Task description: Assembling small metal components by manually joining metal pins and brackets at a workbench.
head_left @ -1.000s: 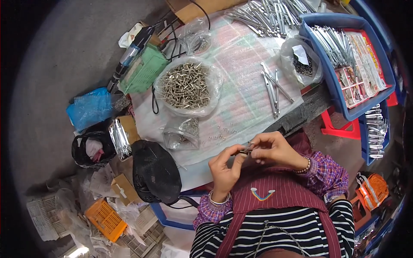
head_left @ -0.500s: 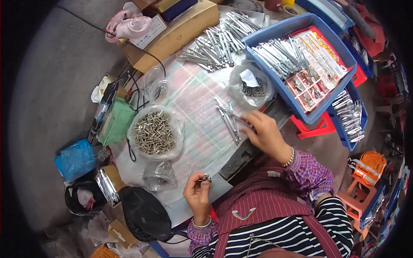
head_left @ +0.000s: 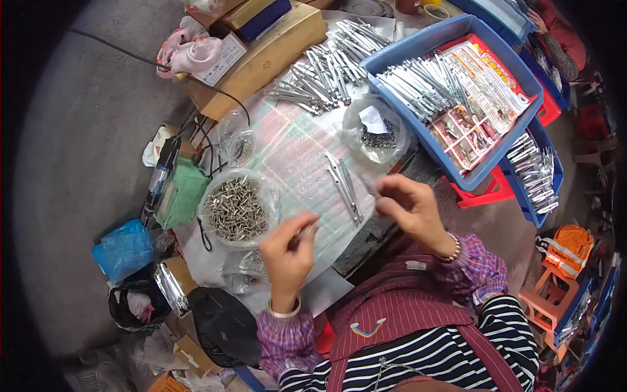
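Bars [head_left: 343, 188], slim, shiny and silvery, near the right hand [head_left: 409, 206].

On my remote feed I see silver metal strips [head_left: 341, 189] and a sheet [head_left: 287, 140] patterned in pale pink and green. The apron [head_left: 398, 304] is burgundy with pinstripes and a rainbow motif, the shirt [head_left: 418, 362] striped black and white. 2 sleeves [head_left: 471, 262] show purple plaid. The tray [head_left: 501, 148] looks blue, the basket [head_left: 177, 197] green, the bag [head_left: 567, 248] orange.
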The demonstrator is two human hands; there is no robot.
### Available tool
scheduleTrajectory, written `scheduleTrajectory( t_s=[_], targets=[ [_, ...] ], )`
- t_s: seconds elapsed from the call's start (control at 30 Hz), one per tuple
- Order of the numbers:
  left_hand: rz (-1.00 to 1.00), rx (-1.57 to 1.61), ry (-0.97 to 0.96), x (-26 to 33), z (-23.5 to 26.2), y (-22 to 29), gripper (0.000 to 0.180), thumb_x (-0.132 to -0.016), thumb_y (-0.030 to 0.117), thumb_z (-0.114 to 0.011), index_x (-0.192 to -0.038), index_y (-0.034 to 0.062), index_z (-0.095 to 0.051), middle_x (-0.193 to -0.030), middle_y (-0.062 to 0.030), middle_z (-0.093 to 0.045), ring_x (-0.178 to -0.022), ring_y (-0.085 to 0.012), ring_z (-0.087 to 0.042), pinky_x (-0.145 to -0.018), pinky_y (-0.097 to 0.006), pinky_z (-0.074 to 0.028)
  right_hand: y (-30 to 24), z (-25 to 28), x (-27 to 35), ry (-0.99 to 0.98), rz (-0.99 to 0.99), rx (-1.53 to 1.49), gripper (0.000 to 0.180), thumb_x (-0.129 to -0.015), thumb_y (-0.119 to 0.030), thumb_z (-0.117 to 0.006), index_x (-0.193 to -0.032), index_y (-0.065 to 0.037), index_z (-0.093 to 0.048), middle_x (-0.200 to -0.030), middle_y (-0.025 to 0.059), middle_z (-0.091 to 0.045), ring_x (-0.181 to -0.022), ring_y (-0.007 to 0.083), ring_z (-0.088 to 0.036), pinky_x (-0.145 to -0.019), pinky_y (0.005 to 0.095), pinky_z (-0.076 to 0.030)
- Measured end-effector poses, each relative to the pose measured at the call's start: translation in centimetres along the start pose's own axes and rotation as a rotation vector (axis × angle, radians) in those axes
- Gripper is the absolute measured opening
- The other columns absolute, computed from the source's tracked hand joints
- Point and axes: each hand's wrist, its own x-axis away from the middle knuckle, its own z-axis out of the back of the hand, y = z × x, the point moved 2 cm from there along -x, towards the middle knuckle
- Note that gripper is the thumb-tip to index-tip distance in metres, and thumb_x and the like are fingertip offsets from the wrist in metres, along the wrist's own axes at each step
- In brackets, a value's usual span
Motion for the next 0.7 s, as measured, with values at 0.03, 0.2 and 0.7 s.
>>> scheduleTrajectory(
  t_s=[0.03, 0.2, 0.7],
  targets=[
    [-0.11, -0.013, -0.052, -2.2, -1.3, 0.8, 0.015, -0.075, -0.002, -0.063, -0.088, 0.0026, -0.067, -0.067, -0.0035, -0.063, -0.054, -0.0056, -0.052, -0.047, -0.019, -0.035, 0.4, 0.6, 0.9, 0.021, -0.235, -0.31, 0.024, -0.085, -0.003, -0.057, -0.108, 0.003, -0.055, -0.08, 0.0068, -0.061, -0.069, 0.0122, -0.06, -0.062, 0.0241, -0.049],
    [-0.497, -0.34, -0.202, -10.2, -10.6, 2.3, 0.016, -0.07, 0.002, -0.056, -0.082, 0.0056, -0.067, -0.074, -0.0122, -0.063, -0.063, -0.0286, -0.06, -0.055, -0.035, -0.046, 2.6, 2.6, 4.6, -0.029, -0.442, -0.434, 0.023, -0.091, -0.008, -0.049, -0.111, 0.002, -0.053, -0.083, 0.004, -0.057, -0.063, 0.0094, -0.057, -0.057, 0.0209, -0.046],
    [-0.401, -0.356, -0.269, -13.5, -13.6, -0.2, 0.018, -0.068, 0.012, -0.062, -0.084, 0.009, -0.07, -0.079, -0.0123, -0.066, -0.069, -0.031, -0.062, -0.061, -0.038, -0.049, 3.6, 2.1, 6.1, -0.033, -0.449, -0.297, 0.017, -0.083, -0.007, -0.06, -0.099, -0.001, -0.06, -0.08, -0.0011, -0.057, -0.068, 0.0053, -0.049, -0.06, 0.0186, -0.038]
  ],
)
